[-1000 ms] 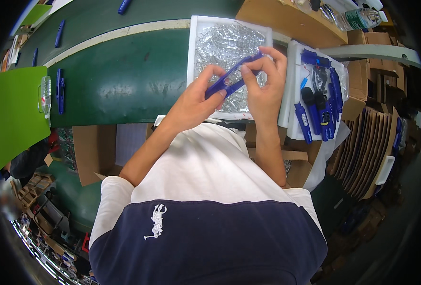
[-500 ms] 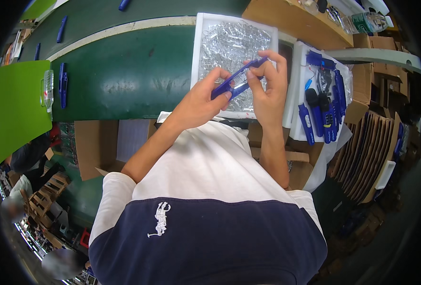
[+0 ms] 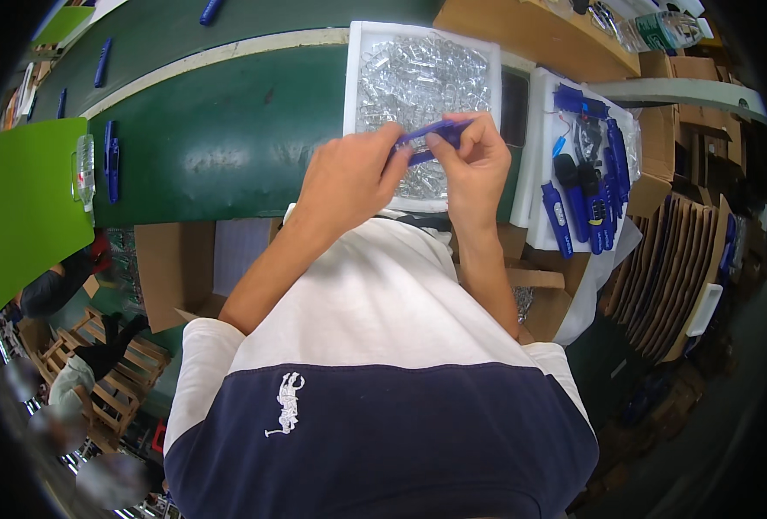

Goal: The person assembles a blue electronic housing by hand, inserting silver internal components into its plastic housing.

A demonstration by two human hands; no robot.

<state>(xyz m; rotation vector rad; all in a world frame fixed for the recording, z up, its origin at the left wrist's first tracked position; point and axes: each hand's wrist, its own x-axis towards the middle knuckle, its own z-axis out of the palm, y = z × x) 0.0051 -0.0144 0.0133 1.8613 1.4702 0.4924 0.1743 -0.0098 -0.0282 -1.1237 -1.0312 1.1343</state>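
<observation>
Both of my hands hold one long blue plastic part [image 3: 431, 137] above a white tray [image 3: 351, 86] full of small clear pieces. My left hand [image 3: 349, 177] grips its near end from the left. My right hand [image 3: 476, 164] pinches it from the right, fingertips on its top edge. The part lies almost level, its far end pointing right. My fingers hide most of its middle.
A second white tray [image 3: 541, 156] at the right holds several blue parts and black pieces. The green conveyor belt [image 3: 219, 147] carries a few blue parts at the left. A bright green board [image 3: 20, 208] is at far left. Cardboard boxes [image 3: 176, 268] stand below the belt; stacked cardboard sheets lean at right.
The blue part has tipped from slanting upward to nearly level. Both hands have shifted slightly down and closer together over the tray.
</observation>
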